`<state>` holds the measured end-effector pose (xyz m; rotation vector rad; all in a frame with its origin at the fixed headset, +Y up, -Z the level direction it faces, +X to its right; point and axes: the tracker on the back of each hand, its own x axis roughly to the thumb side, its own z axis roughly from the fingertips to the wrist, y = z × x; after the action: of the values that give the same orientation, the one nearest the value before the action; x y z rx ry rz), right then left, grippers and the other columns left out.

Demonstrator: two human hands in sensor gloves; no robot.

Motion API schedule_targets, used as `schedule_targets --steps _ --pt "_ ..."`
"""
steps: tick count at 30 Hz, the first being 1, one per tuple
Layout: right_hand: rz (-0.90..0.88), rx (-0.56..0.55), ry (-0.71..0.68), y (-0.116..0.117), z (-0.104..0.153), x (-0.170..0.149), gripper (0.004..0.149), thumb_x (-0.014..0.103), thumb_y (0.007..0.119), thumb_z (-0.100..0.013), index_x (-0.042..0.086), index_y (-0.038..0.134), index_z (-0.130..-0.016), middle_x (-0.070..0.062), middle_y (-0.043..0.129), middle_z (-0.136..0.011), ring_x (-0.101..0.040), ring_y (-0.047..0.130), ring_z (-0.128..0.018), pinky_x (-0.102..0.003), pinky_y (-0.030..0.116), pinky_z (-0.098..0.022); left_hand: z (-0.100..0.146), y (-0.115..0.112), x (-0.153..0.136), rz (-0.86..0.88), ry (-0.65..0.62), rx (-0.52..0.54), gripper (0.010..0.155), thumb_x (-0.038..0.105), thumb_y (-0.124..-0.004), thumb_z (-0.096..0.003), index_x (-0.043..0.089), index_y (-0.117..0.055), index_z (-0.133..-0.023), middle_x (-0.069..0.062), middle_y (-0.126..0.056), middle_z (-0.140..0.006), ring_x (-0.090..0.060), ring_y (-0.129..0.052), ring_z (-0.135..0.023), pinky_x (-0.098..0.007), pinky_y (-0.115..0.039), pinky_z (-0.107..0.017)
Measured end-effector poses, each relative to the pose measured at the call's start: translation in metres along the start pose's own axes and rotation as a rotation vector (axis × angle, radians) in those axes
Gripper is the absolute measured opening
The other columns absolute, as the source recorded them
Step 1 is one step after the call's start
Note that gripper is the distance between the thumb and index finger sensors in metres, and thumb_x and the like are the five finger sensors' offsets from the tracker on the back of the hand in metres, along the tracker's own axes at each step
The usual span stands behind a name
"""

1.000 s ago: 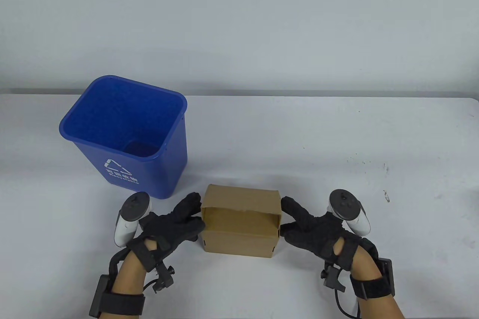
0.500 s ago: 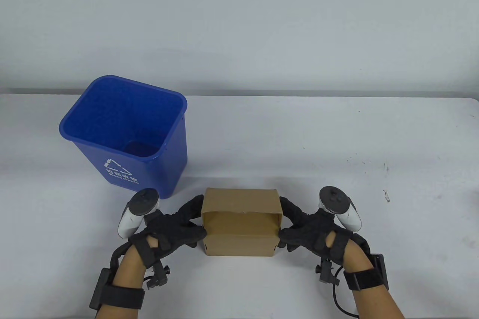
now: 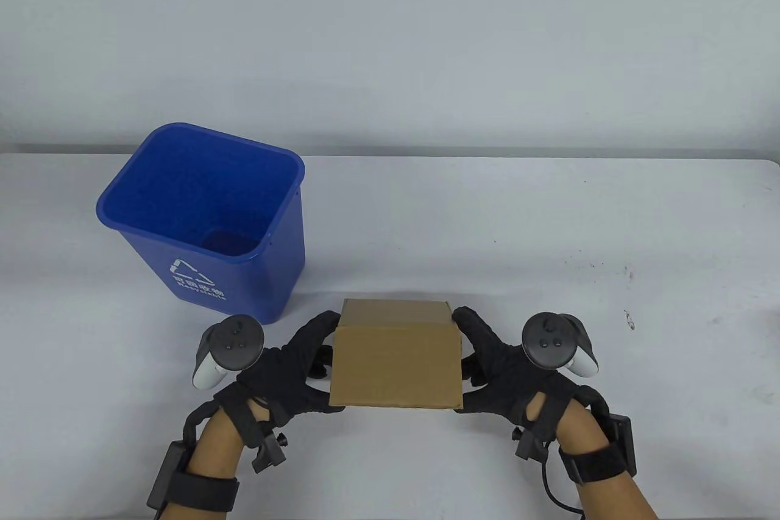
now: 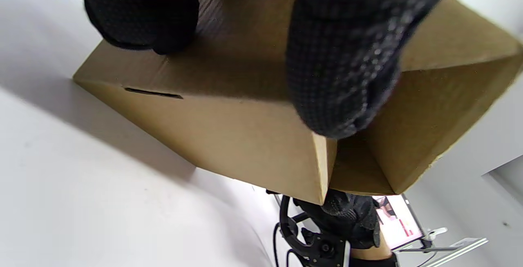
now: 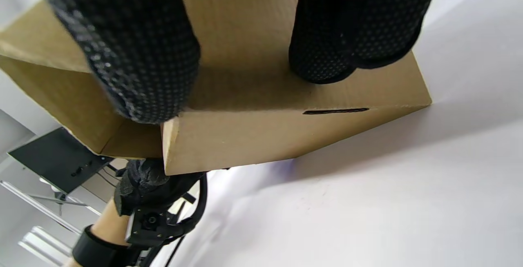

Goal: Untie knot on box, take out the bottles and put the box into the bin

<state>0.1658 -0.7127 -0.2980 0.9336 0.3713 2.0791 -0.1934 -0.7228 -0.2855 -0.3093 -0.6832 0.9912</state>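
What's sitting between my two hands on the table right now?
The cardboard box, held between the left hand and right hand, which press its two ends. The table view shows it best.

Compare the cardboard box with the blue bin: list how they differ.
The cardboard box is brown and plain; the blue bin carries a white recycling mark. The box is held between the left hand and right hand; the bin stands untouched, mouth upward. Both look empty.

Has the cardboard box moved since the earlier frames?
Yes. The cardboard box, held between both hands, has tipped its open side toward the person; the blue bin stays put.
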Motion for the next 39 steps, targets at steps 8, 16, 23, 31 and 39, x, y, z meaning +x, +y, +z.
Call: schedule_targets --steps 8,16,23,31,39 --pt "0.227 -0.072 -0.001 0.01 0.0 0.005 0.113 0.039 0.095 -0.037 0.015 0.007 -0.103 -0.018 0.007 -0.107 -0.041 0.075 -0.084 -0.05 0.071 -0.056 -0.001 -0.004 0.001 -0.178 0.034 0.025 0.12 0.035 -0.103 -0.0372 0.03 -0.005 -0.106 -0.014 -0.022 -0.114 -0.047 -0.072 -0.094 -0.054 -0.073 -0.068" --pt "0.275 -0.074 0.01 0.019 -0.003 -0.002 0.114 0.037 0.094 -0.038 0.016 0.001 -0.101 -0.018 0.004 -0.106 -0.042 0.073 -0.086 -0.05 0.071 -0.056 -0.001 -0.008 0.0 -0.305 0.041 0.025 0.122 0.037 -0.102 -0.0371 0.029 0.0 -0.105 -0.014 -0.022 -0.113 -0.044 -0.077 -0.093 -0.053 -0.074 -0.068" --pt "0.189 -0.003 0.011 0.021 -0.003 -0.003 0.118 0.044 0.092 -0.038 0.013 -0.004 -0.099 -0.021 -0.001 -0.104 -0.045 0.07 -0.088 -0.051 0.07 -0.056 0.0 -0.008 -0.003 -0.242 0.025 -0.014 0.124 0.059 -0.094 -0.0333 0.027 0.002 -0.106 -0.017 -0.02 -0.114 -0.048 -0.07 -0.096 -0.056 -0.071 -0.068" --pt "0.165 0.01 0.017 0.018 -0.003 -0.002 0.116 0.044 0.092 -0.039 0.013 -0.003 -0.099 -0.022 0.0 -0.104 -0.046 0.07 -0.089 -0.051 0.07 -0.056 0.002 -0.008 -0.005 -0.193 0.004 -0.034 0.126 0.072 -0.086 -0.0303 0.026 0.002 -0.107 -0.02 -0.02 -0.114 -0.052 -0.068 -0.097 -0.059 -0.07 -0.068" --pt "0.227 -0.1 0.038 0.018 -0.003 -0.004 0.106 0.038 0.089 -0.042 0.011 0.006 -0.101 -0.022 0.013 -0.106 -0.04 0.08 -0.082 -0.046 0.075 -0.053 0.002 -0.009 0.0 -0.214 0.011 -0.042 0.127 0.065 -0.093 -0.0322 0.023 0.0 -0.108 -0.022 -0.022 -0.114 -0.053 -0.072 -0.095 -0.06 -0.07 -0.068"
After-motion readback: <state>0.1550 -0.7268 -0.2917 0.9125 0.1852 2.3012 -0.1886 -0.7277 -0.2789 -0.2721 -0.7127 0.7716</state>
